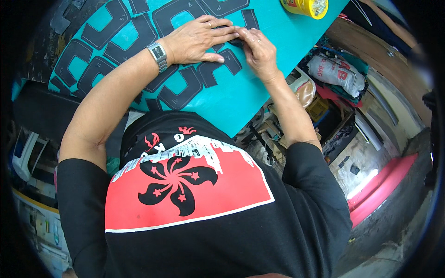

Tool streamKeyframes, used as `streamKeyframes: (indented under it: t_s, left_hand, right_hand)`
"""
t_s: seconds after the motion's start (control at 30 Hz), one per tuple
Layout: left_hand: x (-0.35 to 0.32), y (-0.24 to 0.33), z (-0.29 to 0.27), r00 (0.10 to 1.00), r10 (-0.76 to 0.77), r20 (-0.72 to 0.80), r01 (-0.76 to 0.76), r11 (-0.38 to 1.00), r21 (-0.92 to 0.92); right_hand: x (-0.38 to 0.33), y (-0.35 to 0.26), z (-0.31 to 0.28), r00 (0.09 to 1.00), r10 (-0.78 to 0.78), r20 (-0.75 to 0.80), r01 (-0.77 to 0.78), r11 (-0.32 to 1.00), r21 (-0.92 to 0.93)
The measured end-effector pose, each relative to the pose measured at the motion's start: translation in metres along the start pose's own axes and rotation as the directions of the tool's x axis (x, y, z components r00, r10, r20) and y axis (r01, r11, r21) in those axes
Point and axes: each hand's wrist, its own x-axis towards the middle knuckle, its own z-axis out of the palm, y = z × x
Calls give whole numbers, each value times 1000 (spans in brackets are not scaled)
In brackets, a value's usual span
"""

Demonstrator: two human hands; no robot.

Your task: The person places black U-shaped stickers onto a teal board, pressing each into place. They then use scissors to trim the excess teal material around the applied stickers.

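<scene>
Flat, dark, U-shaped cut pieces with pale outlines lie spread over a turquoise work surface (245, 99). My left hand (197, 39) rests across several of them, its fingers stretched toward the right hand. Bent fingers of my right hand (260, 51) are closed together at a dark piece (237, 41) beside the left fingertips. Exactly what they pinch is hidden. Just below both hands is one dark U-shaped piece (232, 60), and another dark U-shaped piece (175, 98) sits nearer to me.
A yellow tub (301, 6) stands at the far right edge of the surface. Beyond that edge, a pale printed bag (336, 74) lies among clutter. Part of another person's arm (398, 28) shows at the upper right.
</scene>
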Motion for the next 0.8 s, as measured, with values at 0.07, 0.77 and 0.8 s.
streamKeyframes:
  t_s: [0.07,0.77,0.8]
  left_hand:
    - [-3,-2,-2,998,66,-23,-66,998,18]
    - [-6,42,-1,999,-28,25,31,992,-121]
    - [-4,39,-2,999,-36,18,39,985,-169]
  right_hand:
    - [-5,-3,-5,998,-40,43,43,997,-70]
    - [-41,-45,7,902,413,128,-372,892,-256]
    - [-40,-47,8,897,424,124,-393,895,-214]
